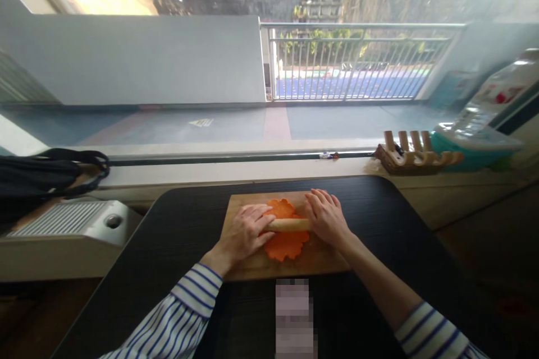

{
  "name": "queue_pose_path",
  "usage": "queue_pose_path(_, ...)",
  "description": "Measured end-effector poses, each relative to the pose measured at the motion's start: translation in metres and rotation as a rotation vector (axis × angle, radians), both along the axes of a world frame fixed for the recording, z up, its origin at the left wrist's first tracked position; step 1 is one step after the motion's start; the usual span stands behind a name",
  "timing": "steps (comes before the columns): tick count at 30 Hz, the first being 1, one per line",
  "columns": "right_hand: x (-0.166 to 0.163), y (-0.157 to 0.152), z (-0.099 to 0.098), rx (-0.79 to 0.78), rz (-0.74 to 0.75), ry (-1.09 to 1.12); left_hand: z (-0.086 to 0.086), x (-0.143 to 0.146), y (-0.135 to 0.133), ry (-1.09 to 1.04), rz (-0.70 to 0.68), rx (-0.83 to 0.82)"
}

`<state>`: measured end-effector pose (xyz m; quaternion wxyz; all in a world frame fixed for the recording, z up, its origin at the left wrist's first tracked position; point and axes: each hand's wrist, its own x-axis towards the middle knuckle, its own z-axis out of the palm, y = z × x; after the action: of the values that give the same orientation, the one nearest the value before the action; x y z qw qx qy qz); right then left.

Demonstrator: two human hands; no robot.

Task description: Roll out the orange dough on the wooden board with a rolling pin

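Note:
A pale wooden rolling pin (288, 225) lies crosswise over a flat sheet of orange dough or clay (286, 247) with ragged edges. The sheet rests on a light wooden board (248, 269). My left hand (248, 230) is on the pin's left end, fingers bent over it. On the right end sits my right hand (327, 216), its fingers over the pin and pointing away from me. Both palms hide the ends of the pin. Orange material shows on the far and near sides of the pin.
The board is on a black table (181, 235) against a window sill (210, 171). A wooden rack (404, 160), a teal container (480, 148) and a clear plastic bottle (492, 95) stand at the right. At the left are a black bag (37, 176) and a white radiator (84, 224).

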<state>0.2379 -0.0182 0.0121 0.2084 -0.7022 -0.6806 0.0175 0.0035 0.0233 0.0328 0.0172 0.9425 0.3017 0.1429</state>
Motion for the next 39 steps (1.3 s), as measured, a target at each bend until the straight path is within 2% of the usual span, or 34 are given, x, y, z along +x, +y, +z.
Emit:
queue_pose_path(7, -0.001, -0.006, 0.008, -0.004, 0.026, -0.042, 0.005, 0.002, -0.004, 0.001, 0.060, -0.018)
queue_pose_path(11, -0.009, 0.004, 0.013, -0.050, 0.070, -0.102, -0.003, 0.000, -0.006, 0.010, 0.122, -0.013)
queue_pose_path(17, -0.013, 0.021, 0.006, -0.068, 0.078, -0.171, -0.019, 0.003, -0.005, 0.012, 0.195, 0.154)
queue_pose_path(25, -0.015, 0.051, 0.013, -0.102, 0.067, -0.229, -0.019, 0.002, 0.026, 0.054, 0.248, 0.033)
queue_pose_path(32, -0.017, 0.072, 0.018, -0.160, 0.063, -0.187, -0.018, 0.003, 0.046, 0.024, 0.326, -0.094)
queue_pose_path(39, -0.016, 0.095, 0.014, -0.224, 0.043, -0.116, -0.011, 0.007, 0.064, 0.019, 0.367, -0.118)
